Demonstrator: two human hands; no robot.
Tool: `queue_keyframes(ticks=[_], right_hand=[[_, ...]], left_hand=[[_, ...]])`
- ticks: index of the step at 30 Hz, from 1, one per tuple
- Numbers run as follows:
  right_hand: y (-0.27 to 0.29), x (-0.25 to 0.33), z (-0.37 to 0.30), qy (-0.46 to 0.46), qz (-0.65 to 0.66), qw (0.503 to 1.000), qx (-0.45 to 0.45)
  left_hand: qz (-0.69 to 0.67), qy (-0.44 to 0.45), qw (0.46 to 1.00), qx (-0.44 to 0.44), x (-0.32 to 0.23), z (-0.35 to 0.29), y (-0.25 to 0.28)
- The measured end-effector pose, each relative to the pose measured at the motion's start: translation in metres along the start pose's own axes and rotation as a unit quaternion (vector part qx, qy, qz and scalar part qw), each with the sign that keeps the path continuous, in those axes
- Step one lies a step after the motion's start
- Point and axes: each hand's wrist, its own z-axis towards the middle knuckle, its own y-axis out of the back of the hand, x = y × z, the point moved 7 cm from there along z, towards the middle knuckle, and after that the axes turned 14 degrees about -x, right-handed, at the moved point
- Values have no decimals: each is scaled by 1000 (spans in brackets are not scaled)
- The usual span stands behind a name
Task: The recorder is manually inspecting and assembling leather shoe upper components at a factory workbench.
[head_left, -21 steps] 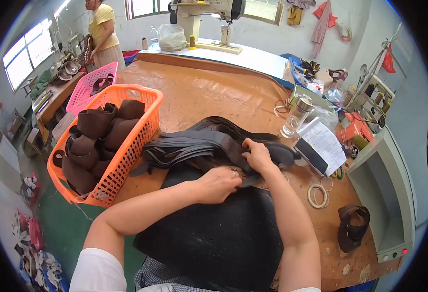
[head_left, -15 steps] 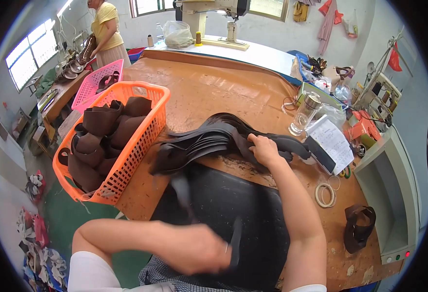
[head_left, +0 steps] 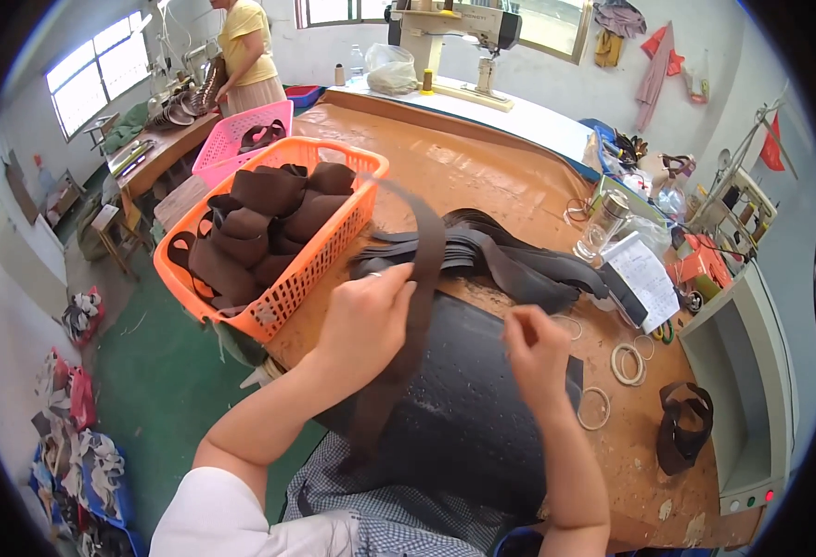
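My left hand (head_left: 367, 316) pinches a long dark brown strip (head_left: 414, 306) between thumb and fingers. The strip arches up above the hand, and its other end hangs down over a black board (head_left: 468, 399) in front of me. Over the right side of that board, my right hand (head_left: 532, 351) is closed with the fingers curled; what it holds, if anything, cannot be made out. A pile of dark strips (head_left: 510, 265) lies on the table just beyond both hands. Left of it stands an orange basket (head_left: 310, 278) filled with dark brown looped strips (head_left: 269, 218).
On the right are a notebook (head_left: 647, 283), a glass bottle (head_left: 601, 226), pale rings (head_left: 627, 364), a looped brown strip (head_left: 685, 427) and a grey box-shaped machine (head_left: 751, 371). A pink basket (head_left: 241, 139) and a sewing machine (head_left: 454, 37) stand farther back. A person (head_left: 245, 51) works at far left.
My left hand has risen and moved forward with a strip. My right hand has come off the pile and drawn back toward me. The whole view has shifted.
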Motion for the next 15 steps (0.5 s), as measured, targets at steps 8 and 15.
queue_keyframes(ticks=[8, 15], right_hand=[[10, -9, -101, -186, 153, 969, 57], [55, -24, -138, -223, 202, 952, -63]], left_hand=[[-214, 143, 956, 138, -40, -54, -70], [-349, 253, 888, 161, -30, -62, -90]])
